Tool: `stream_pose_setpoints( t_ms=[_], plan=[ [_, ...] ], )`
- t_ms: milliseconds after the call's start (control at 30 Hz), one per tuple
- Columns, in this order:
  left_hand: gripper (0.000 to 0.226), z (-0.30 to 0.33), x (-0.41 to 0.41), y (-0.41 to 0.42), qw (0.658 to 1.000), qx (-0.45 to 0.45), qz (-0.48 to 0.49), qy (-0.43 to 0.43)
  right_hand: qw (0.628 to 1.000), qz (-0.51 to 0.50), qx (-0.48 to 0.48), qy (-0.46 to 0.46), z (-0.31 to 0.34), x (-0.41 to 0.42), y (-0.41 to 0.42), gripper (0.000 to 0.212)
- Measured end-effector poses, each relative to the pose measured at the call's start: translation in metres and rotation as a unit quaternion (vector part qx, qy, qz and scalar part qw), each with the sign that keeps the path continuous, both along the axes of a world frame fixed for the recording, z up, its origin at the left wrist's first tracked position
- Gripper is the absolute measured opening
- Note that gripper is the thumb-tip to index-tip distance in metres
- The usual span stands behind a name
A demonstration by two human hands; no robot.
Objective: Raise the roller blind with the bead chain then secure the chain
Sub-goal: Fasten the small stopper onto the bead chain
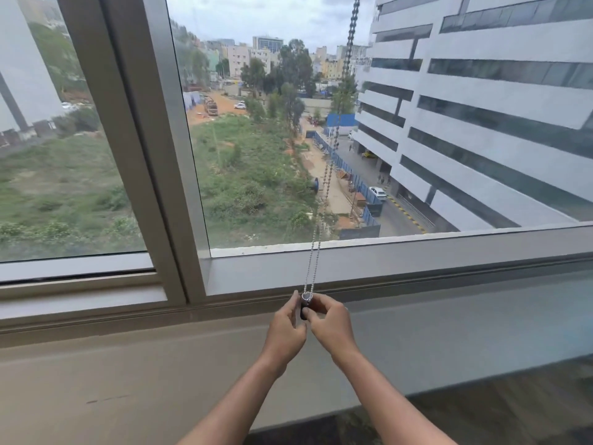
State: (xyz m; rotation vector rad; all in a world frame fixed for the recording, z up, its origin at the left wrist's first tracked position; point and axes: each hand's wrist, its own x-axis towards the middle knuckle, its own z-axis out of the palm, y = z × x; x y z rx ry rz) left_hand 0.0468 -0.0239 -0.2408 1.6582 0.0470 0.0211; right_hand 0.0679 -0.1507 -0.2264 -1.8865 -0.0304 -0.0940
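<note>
A metal bead chain (333,146) hangs as a double strand from the top of the frame down across the window pane to the lower frame. Its bottom loop runs into a small dark chain holder (305,304) at the base of the window. My left hand (286,329) and my right hand (330,324) meet at that holder, fingertips pinching it from either side. The holder is mostly covered by my fingers. The blind itself is out of view; the glass is uncovered.
A grey window frame with a thick vertical mullion (150,149) stands left of the chain. A wide beige sill (128,374) runs below the window. Dark floor (513,406) shows at the lower right.
</note>
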Motion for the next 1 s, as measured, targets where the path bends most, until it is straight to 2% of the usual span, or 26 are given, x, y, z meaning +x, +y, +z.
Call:
stream_pose_setpoints(
  t_ms=[133,333,1000],
  plan=[
    [0.069,0.001,0.008,-0.011,1.0,0.013,0.006,0.012,1.0,0.01,-0.004,-0.004,-0.002,0.013,-0.007,0.032],
    [0.076,0.001,0.015,-0.027,0.998,0.041,0.016,0.034,1.0,0.022,0.004,-0.002,-0.009,0.026,-0.021,0.031],
    [0.081,0.015,0.002,-0.086,0.995,0.083,0.042,0.04,0.998,0.058,-0.021,-0.012,-0.017,0.038,-0.075,0.031]
  ],
)
